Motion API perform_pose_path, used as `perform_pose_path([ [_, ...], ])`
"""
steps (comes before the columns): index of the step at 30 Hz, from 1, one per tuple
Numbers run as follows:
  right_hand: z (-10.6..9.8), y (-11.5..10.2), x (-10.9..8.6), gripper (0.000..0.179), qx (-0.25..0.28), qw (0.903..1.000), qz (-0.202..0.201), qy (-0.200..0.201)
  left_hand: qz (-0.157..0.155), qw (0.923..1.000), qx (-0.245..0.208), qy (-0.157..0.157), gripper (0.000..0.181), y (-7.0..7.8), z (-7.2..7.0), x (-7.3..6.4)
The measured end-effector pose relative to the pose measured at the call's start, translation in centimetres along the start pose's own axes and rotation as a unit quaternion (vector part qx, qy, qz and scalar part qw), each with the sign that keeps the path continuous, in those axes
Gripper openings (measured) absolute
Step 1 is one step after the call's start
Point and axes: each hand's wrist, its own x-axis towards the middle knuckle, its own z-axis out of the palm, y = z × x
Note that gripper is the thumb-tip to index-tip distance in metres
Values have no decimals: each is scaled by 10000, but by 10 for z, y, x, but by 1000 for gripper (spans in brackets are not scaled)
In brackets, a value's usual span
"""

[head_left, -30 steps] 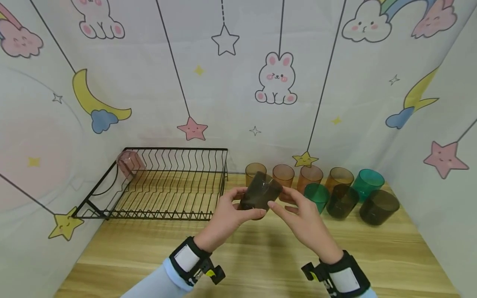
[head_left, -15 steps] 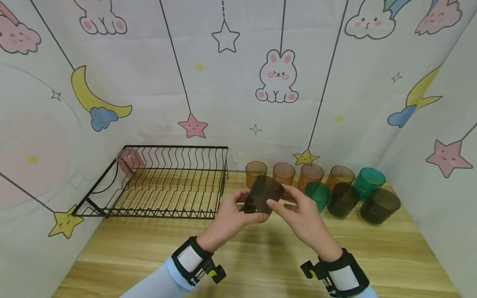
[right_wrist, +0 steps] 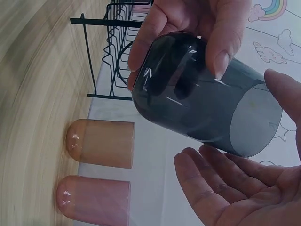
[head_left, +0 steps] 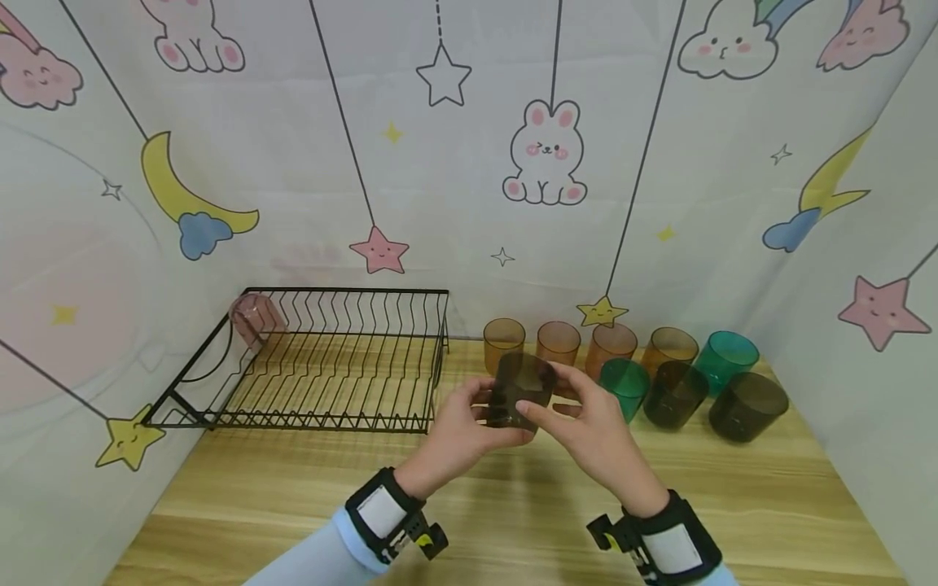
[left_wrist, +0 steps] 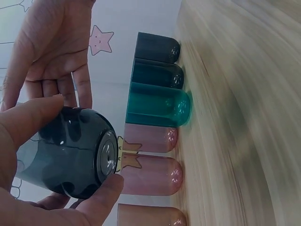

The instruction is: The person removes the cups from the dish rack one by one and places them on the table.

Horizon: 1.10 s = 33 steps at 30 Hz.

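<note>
A dark grey see-through cup [head_left: 519,378] is held up over the table between both hands, tilted, its rounded base downward. My left hand [head_left: 465,423] grips it near the base, with the thumb [right_wrist: 221,59] on one side and fingers on the other. At the mouth end is my right hand [head_left: 597,427]: its thumb [right_wrist: 282,92] reaches the rim and its fingers [right_wrist: 211,172] lie nearly straight along the opposite side. The left wrist view shows the cup's round base [left_wrist: 108,155] and the right palm [left_wrist: 56,56] beyond it.
A black wire dish rack [head_left: 330,423] stands at the left, a pink cup [head_left: 256,320] in its far left corner. Several upright cups line the back right, among them an amber cup [head_left: 503,335], a green cup [head_left: 623,389] and a dark brown cup [head_left: 747,407].
The cup has turned to a more upright tilt and come slightly lower and to the right. The left hand has moved slightly right with it; the right thumb has slid lower across the cup.
</note>
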Motion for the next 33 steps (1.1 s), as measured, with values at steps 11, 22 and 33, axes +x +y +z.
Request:
perform_pose_path([
  [11,7,6,2,82,-106,9998,58,-132,218,9990,278,-277,71,-12,1,2],
  [22,19,23,4,78,-25,9998,197,-69,131,9967,549,-585,77,-23,-3,-2],
  [33,20,64,27,83,-638,9946,340,745,-238,9955,730,-560,88,-26,-7,-2],
])
